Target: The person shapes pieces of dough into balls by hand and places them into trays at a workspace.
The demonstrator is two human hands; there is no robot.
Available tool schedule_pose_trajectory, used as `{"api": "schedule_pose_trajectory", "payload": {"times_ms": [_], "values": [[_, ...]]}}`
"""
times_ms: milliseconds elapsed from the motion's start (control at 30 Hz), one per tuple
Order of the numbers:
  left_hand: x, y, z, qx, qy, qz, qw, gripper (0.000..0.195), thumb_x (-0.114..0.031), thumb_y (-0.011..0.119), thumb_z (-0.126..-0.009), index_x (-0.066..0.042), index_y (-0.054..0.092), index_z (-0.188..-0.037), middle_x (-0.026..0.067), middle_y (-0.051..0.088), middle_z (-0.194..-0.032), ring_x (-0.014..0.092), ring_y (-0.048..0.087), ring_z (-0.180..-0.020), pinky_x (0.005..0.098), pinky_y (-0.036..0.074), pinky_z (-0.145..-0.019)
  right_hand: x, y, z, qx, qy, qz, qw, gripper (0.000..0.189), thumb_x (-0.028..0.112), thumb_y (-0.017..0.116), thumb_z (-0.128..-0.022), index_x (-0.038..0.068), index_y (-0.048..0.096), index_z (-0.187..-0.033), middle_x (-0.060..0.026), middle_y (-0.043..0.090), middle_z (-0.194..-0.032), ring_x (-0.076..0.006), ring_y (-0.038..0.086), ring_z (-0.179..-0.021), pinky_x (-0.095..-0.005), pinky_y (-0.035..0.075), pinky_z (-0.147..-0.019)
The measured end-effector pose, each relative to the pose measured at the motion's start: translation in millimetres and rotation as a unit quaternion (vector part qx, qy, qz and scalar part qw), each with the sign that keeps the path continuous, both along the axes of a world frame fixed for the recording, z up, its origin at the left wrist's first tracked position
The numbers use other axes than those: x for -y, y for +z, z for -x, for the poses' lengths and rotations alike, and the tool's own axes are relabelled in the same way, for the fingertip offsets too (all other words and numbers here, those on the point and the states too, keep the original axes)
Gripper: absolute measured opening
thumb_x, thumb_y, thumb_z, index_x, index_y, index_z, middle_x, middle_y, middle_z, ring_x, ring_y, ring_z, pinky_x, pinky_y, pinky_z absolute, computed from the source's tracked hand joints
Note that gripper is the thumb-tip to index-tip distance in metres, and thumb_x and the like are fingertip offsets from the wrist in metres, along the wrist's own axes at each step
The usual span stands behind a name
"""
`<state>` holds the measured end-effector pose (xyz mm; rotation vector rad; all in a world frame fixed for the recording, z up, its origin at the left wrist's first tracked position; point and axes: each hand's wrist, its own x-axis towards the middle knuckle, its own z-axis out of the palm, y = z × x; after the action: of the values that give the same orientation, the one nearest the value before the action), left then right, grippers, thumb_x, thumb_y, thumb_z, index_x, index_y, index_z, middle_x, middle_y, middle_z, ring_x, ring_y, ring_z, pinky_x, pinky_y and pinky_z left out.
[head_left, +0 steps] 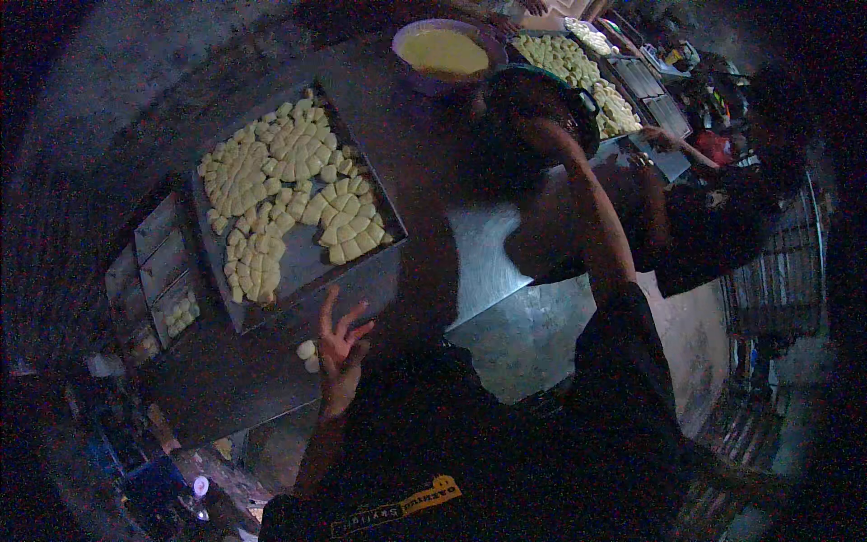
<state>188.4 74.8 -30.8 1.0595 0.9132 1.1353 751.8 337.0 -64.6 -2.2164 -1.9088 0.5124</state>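
Many pale dough pieces [237, 177] lie packed in a large metal tray [401, 238] on the dark table, with a bare patch at its near side. My left hand [342, 342] is just below the tray, fingers spread and raised. Beside it on the table are two small round dough balls [308, 352], to its left; whether it touches them I cannot tell. My right hand [542, 135] reaches into the shadow by a dark round container [588, 101]; its fingers are hidden in the dark, so any hold is unclear.
A wide basin [399, 51] of pale yellow stuff stands beyond. More dough pieces [569, 64] fill a tray at the upper right, where a co-worker's hand [660, 137] reaches in; other hands show at the top. Smaller divided trays [159, 237] sit at the left. The scene is dim.
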Motion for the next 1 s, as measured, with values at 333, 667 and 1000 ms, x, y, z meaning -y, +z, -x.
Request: {"api": "schedule_pose_trajectory", "payload": {"times_ms": [333,667,1000], "values": [[7.1,15.1,58.9,0.102,-0.022,0.110,0.988,0.043,-0.028,0.055,-0.102,-0.004,0.049,-0.137,0.0108,0.050,-0.141,0.025,0.055,-0.123,0.0350,0.049,-0.096,132.0,45.1,313.5,-0.442,0.182,-0.006,0.879,0.051,0.042,0.045,-0.104,-0.003,0.065,-0.117,-0.0082,0.071,-0.101,-0.0199,0.065,-0.092,-0.0356,0.046,-0.090],[40.2,-25.7,139.1,0.216,0.119,0.183,0.952,0.028,-0.024,0.058,-0.101,-0.005,0.058,-0.121,0.0058,0.061,-0.118,0.018,0.060,-0.107,0.0311,0.047,-0.092,239.1,86.4,519.7,-0.473,0.089,0.096,0.871,0.039,0.024,0.063,-0.098,-0.006,0.060,-0.122,-0.0153,0.067,-0.113,-0.0237,0.064,-0.098,-0.0351,0.051,-0.090],[38.1,-15.3,143.0,-0.074,0.183,0.042,0.979,0.024,-0.013,0.060,-0.098,-0.007,0.059,-0.121,0.0091,0.065,-0.114,0.019,0.064,-0.106,0.0334,0.052,-0.089,252.5,83.9,543.4,-0.209,0.342,-0.042,0.915,0.052,-0.005,0.065,-0.083,0.006,0.057,-0.133,-0.0196,0.063,-0.121,-0.0319,0.067,-0.094,-0.0397,0.056,-0.083]]}}
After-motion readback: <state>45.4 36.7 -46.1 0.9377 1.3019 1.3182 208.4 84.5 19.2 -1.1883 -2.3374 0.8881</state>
